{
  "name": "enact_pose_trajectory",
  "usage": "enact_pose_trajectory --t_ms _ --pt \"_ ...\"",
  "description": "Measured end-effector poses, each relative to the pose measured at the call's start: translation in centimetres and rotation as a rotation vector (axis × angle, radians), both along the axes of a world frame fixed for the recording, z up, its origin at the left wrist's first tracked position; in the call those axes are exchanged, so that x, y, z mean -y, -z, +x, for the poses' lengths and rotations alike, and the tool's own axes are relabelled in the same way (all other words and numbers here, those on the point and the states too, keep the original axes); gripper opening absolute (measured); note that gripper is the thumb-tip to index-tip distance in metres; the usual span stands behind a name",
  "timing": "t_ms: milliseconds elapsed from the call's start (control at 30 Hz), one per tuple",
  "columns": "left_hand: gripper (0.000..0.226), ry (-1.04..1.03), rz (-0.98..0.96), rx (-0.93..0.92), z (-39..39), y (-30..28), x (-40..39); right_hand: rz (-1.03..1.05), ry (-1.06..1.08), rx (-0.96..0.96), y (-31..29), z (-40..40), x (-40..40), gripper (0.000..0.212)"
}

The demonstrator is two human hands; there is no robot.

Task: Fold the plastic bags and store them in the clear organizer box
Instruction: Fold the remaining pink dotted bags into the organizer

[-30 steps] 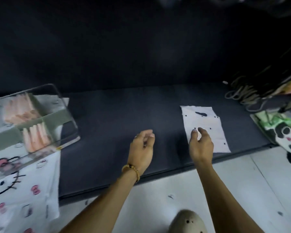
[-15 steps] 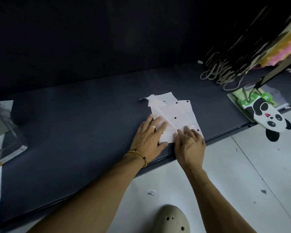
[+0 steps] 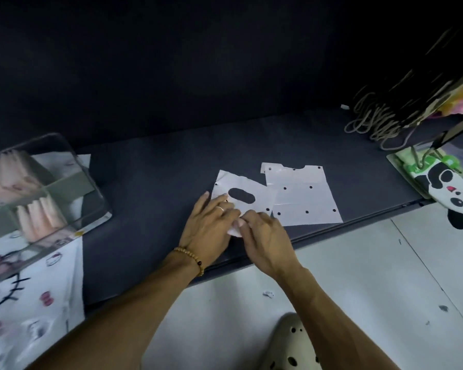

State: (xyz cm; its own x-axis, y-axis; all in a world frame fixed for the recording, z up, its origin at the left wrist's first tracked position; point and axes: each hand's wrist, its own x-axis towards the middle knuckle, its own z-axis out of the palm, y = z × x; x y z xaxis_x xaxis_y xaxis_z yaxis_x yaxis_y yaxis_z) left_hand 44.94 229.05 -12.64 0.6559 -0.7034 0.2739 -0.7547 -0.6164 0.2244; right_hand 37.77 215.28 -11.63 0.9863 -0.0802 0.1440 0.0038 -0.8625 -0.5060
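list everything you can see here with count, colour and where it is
bag with handle hole: 1, white with black dots, mid mat, under both hands
dotted bag: 1, white with black dots, flat on the mat right of the first, overlapped at its left edge
organizer box: 1, clear, left end of mat, holds folded pinkish bags
cat-print bag: 1, white with pink bows, under and in front of the box
mat: 1, dark grey, across the middle
panda bag: 1, white, black and green, right edge of mat
cords: a bundle, beige, far right
floor: white, near side
shoe: 1, beige with holes, bottom
bracelet: 1, beaded, left wrist
left hand: flat on the bag
right hand: fingers pinch the bag's near edge
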Motion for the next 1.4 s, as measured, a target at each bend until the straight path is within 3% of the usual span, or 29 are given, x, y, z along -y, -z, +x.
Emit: enact_pose_trajectory --t_ms 167,300,367,433,533,600,733,800,900,1000,1133,1400 --pt "0.040 -0.013 0.254 -0.157 -0.3 0.6 -6.6 -0.079 -0.203 -0.356 1.5 -1.3 -2.6 0.077" --pt "0.023 -0.041 0.204 -0.370 -0.3 -0.6 -9.2 0.097 -0.120 -0.308 1.7 -1.3 -3.1 0.040" --pt "0.015 -0.126 -0.004 -0.603 -0.3 -1.3 -10.3 0.283 0.046 -0.296 1.0 -1.1 -3.4 0.022" --pt "0.014 -0.227 -0.266 -0.851 -0.6 -1.3 -11.2 0.409 0.180 -0.328 0.5 -0.6 -3.7 0.019" --pt "0.012 -0.377 -0.429 -1.001 -1.4 -0.4 -11.5 0.509 0.323 -0.372 0.9 0.1 -4.5 0.009" --pt "0.019 -0.539 -0.442 -0.956 -1.6 0.6 -11.3 0.489 0.402 -0.393 1.4 0.7 -5.1 0.003" --pt "0.022 -0.710 -0.473 -0.801 -1.7 1.4 -10.3 0.269 0.438 -0.478 1.6 2.0 -5.6 0.018" --pt "0.023 -0.727 -0.481 -0.809 -1.5 1.3 -10.1 0.208 0.424 -0.510 1.5 2.6 -5.3 0.020" --pt "0.027 -0.704 -0.270 -0.745 -0.6 1.8 -10.0 0.159 0.452 -0.524 1.6 3.1 -4.8 0.030" --pt "0.027 -0.724 -0.220 -0.725 0.5 2.2 -9.6 0.129 0.524 -0.499 1.9 3.1 -4.7 0.046" --pt "0.032 -0.677 -0.075 -0.599 1.7 2.1 -8.8 0.026 0.489 -0.487 2.2 3.7 -4.6 0.045" --pt "0.044 -0.608 -0.026 -0.598 3.0 1.8 -8.8 0.269 0.605 -0.472 2.8 3.9 -3.4 0.040"
